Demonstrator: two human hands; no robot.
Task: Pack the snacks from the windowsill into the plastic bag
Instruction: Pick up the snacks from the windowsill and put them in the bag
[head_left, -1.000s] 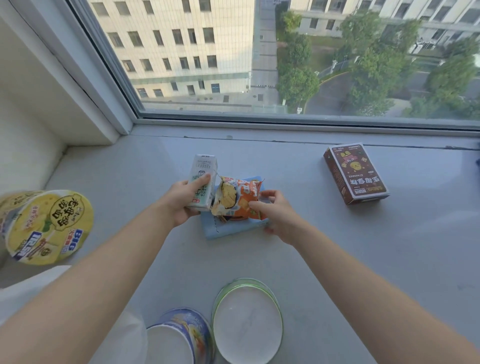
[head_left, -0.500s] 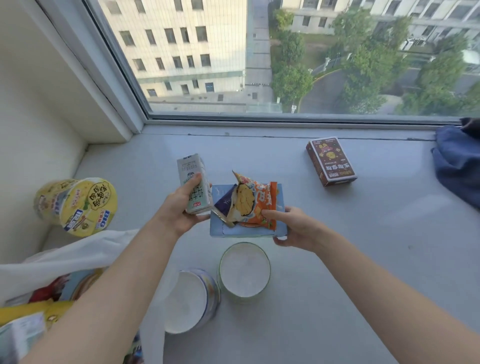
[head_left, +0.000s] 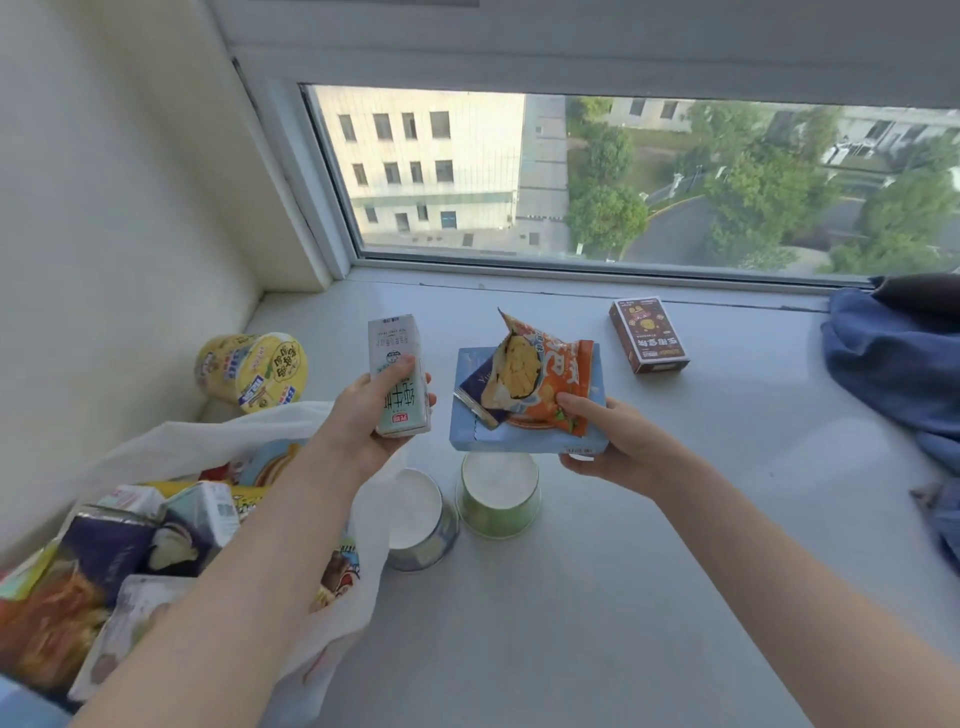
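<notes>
nearest us the plastic bag (head_left: 332, 613) lies open at left, full of snacks; our left hand (head_left: 363, 421) closes on a milk carton (head_left: 397, 374), our right hand (head_left: 618, 441) grips a blue box (head_left: 524, 439) carrying an orange chip packet (head_left: 550, 379); farther, a brown box (head_left: 648, 335) on the windowsill (head_left: 675, 519)

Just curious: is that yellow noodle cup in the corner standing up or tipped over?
Tipped over. The yellow noodle cup lies on its side, printed lid facing the camera.

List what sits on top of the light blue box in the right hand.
On the light blue box, held by the right hand, lie an orange chip bag and a dark blue packet partly tucked under it. Anything else beneath the bag is hidden.
</notes>
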